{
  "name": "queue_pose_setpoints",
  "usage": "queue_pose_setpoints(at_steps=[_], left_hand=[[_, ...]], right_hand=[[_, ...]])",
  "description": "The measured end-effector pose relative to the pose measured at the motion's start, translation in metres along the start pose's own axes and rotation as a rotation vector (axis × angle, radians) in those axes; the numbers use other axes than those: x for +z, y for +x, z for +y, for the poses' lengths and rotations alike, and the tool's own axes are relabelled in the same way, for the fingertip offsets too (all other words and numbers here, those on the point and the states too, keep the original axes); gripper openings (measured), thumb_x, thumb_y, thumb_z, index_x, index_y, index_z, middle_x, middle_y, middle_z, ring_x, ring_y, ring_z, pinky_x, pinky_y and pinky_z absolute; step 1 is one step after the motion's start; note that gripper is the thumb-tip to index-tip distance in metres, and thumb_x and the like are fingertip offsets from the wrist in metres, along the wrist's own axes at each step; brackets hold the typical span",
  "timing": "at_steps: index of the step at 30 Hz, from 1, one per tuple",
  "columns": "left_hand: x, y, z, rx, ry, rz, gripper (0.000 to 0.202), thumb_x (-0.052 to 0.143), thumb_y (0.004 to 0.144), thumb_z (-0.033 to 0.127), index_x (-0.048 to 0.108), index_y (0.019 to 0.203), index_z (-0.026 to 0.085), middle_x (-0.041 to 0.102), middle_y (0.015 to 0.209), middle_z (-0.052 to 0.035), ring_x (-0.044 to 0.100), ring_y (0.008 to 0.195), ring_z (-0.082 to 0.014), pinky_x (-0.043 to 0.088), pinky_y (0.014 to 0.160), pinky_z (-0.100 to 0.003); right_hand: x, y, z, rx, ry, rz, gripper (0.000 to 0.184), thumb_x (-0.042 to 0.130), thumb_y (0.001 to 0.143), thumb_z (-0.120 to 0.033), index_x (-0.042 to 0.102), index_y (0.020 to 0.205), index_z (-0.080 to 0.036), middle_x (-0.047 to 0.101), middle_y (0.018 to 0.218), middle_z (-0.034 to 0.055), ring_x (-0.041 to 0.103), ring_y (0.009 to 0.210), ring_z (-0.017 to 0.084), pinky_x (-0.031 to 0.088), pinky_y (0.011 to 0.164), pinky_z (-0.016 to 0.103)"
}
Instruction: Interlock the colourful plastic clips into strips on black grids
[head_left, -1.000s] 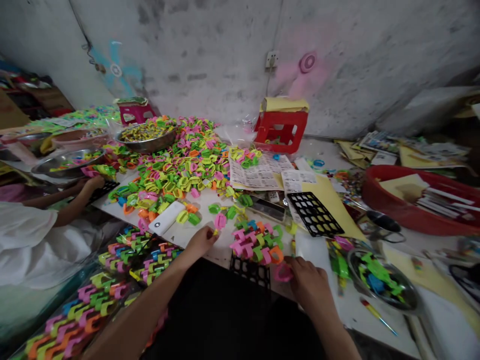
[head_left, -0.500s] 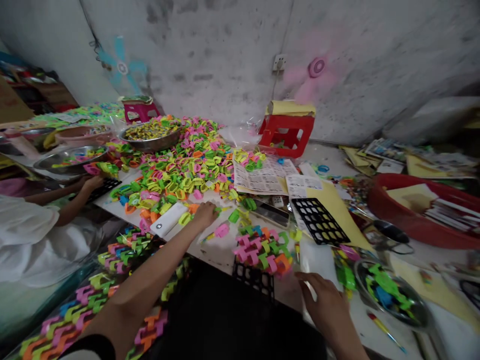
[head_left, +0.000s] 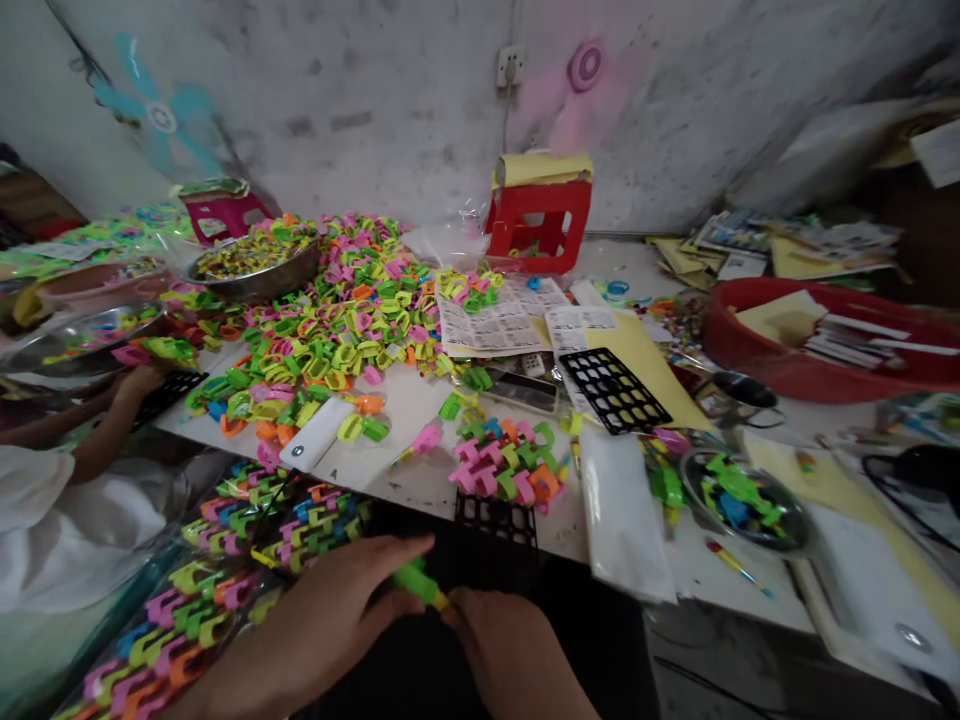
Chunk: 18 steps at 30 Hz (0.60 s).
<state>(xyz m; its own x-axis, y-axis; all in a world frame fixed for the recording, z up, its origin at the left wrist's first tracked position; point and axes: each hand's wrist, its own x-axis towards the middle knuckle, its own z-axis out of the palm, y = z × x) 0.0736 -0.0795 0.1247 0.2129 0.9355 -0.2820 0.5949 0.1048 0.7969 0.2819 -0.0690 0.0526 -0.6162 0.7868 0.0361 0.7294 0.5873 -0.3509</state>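
Note:
My left hand (head_left: pixel 341 605) and my right hand (head_left: pixel 499 640) meet low in the view, in front of the table edge. Between them they pinch a small green plastic piece (head_left: pixel 416 583) with an orange tip. Just beyond them a black plastic grid (head_left: pixel 495 535) hangs over the table edge. On its far part sits a cluster of interlocked pink, green and orange clips (head_left: pixel 506 470). A big heap of loose coloured clips (head_left: pixel 330 330) covers the table to the left.
Another person's arm (head_left: pixel 82 440) reaches a black grid at far left. Metal bowls (head_left: pixel 251 265), a second black grid (head_left: pixel 613 390), a red stool (head_left: pixel 536 225), a red basin (head_left: pixel 825 345), a bowl of green parts (head_left: pixel 742 500) and bagged clip strips (head_left: pixel 225 580) surround me.
My left hand drew back from the loose clips on the table to the near edge with a green piece. My right hand moved left to meet it. The view tilted down.

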Motion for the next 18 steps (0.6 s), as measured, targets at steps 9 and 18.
queue_pose_setpoints(at_steps=[9,18], left_hand=[[0.09,0.039,-0.051,-0.135,-0.792,-0.067,0.06,0.075,0.065,0.056,0.066,0.111,0.019,0.068,0.096,-0.0092,0.062,0.089,-0.0217,0.048,0.078,-0.033],[0.079,0.107,-0.062,0.077,-0.489,0.407,0.028,0.07,0.072,0.041,0.066,0.084,0.016,0.07,0.084,-0.005,0.065,0.081,-0.0193,0.052,0.081,-0.034]], right_hand=[[0.007,0.0,0.012,-0.008,-0.079,0.084,0.017,0.047,0.089,-0.013,0.063,0.092,-0.019,0.069,0.076,0.0032,0.064,0.067,0.019,0.042,0.059,0.029],[0.03,-0.004,0.053,0.127,-0.177,0.178,0.046,0.052,0.09,-0.034,0.051,0.133,-0.021,0.048,0.142,0.0099,0.045,0.127,0.031,0.037,0.102,0.049]])
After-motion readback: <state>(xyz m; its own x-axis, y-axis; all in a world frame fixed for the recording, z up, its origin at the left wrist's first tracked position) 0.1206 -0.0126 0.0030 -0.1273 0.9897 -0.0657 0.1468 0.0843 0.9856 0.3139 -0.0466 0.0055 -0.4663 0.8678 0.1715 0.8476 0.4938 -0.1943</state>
